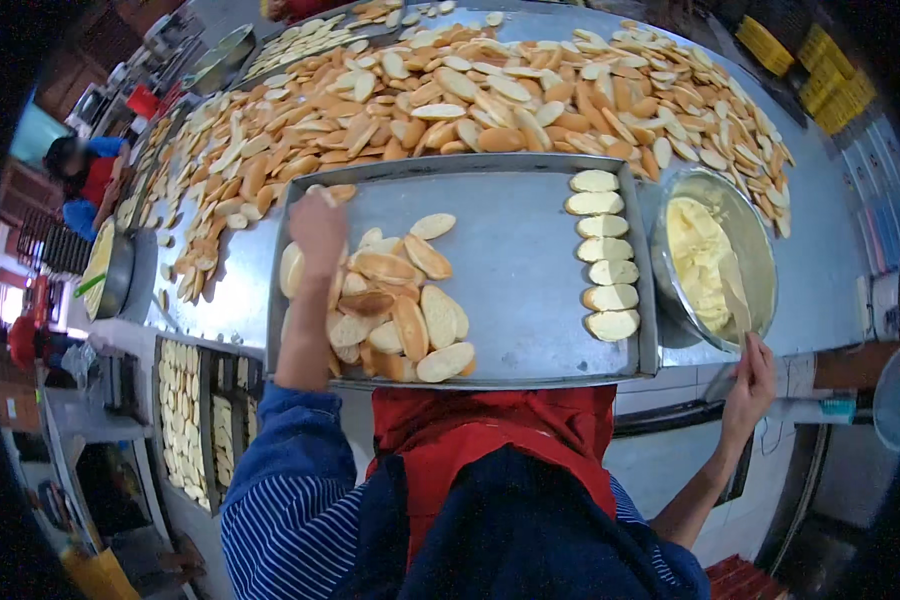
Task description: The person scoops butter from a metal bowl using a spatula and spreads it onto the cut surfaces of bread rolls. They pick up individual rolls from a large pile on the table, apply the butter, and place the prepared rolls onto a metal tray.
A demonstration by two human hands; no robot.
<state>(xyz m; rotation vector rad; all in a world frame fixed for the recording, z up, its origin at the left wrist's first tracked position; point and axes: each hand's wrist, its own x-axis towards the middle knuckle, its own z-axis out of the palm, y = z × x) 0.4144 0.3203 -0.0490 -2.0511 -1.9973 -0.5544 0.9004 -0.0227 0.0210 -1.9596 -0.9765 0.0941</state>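
A shallow metal baking tray [510, 225] lies in front of me at the table's near edge. My left hand [319, 225], blurred, reaches over its far left corner beside a bread slice [341, 193]; whether its fingers grip that slice is unclear. A loose heap of oval bread slices [394, 300] fills the left part of the tray. Down the right side runs a column of slices coated with pale yellow cream [606, 249]. My right hand [754, 375] holds a flat spatula [735, 300], its blade against the cream [694, 247] inside a metal bowl [766, 277].
A large pile of bread slices [495, 97] covers the metal table [817, 285] beyond the tray. At left stand another bowl [120, 277] and trays of coated slices [181, 405]. A co-worker [90, 180] is at the left; yellow crates [832, 82] stand at far right.
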